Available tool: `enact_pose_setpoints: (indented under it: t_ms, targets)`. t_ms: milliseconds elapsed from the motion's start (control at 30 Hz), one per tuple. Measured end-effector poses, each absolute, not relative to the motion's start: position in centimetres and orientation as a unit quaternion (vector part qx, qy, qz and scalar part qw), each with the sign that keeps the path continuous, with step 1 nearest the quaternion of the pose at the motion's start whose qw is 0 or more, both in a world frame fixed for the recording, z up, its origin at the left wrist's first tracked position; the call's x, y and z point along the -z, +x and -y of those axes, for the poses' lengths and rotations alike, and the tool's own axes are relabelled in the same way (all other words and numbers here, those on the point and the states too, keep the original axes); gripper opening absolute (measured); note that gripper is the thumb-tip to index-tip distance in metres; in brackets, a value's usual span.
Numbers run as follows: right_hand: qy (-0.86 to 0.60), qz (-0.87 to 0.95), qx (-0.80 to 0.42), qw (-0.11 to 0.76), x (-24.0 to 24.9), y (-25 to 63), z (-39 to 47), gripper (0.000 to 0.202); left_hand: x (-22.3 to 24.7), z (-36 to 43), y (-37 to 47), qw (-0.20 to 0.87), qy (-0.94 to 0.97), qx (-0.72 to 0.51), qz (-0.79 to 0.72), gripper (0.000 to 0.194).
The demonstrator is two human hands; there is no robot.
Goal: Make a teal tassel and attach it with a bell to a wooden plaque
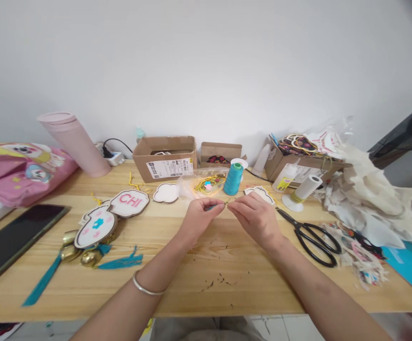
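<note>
Both your hands are over the table [192, 293], close together, fingertips nearly meeting. Your left hand [202, 215] has thumb and forefinger pinched on a thin strand [227, 203]; your right hand [255, 218] pinches it from the other side. The strand lies between your fingertips; its ends are too small to make out, and a bit of teal shows at your left fingers. Just beyond your hands a teal thread spool [233, 181] stands upright, with a clear bag [188, 187] of yellow cord [208, 188] beside it. Beyond your left hand lies a blank white cloud shape [166, 193]; beyond your right, another pale shape [261, 193] is partly covered by that hand. Left of your hands: a plaque [129, 203] reading "CHI", a flowered plaque [95, 228] overlapping it, brass bells [70, 253] and a teal tassel [120, 262]. Further left: a dark tablet [17, 241], a pink bag [31, 175] and a tilted pink tumbler [80, 147]. Right of your right hand, black-handled scissors [316, 241] lie flat, handles slightly apart; beyond them are a white roll [307, 187] and a glue bottle [286, 177]. Far right: pale cloth [372, 184] and a blue sheet [410, 265]. Three cardboard boxes [145, 166] line the wall [199, 66] ahead.
</note>
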State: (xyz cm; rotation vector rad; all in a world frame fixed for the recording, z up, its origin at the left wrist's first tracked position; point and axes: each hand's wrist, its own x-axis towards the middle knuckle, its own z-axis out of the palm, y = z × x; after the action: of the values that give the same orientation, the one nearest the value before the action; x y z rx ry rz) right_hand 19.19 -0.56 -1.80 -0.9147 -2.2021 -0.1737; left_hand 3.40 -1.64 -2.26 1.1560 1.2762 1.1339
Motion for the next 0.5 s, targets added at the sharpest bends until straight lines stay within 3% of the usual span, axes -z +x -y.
enact_pose_setpoints:
  t_ms: [100,200,333,500]
  targets:
    - [-0.351,0.846,0.051,0.398,1.31,19.27,0.59,0.013,2.37,1.59,3.46,0.492,0.526,-0.464,-0.516,0.022]
    - [-0.357,0.830,-0.040,0.426,1.43,19.26,0.25,0.009,2.48,1.58,3.42,0.495,0.559,-0.448,-0.492,0.024]
    - [-0.394,0.796,-0.151,0.434,1.67,19.20,-0.11,0.009,2.42,1.63,3.31,0.503,0.581,-0.428,-0.475,0.025]
    - [-0.419,0.774,-0.197,0.432,1.77,18.96,0.11,0.009,2.49,1.72,3.37,0.470,0.598,-0.437,-0.481,0.026]
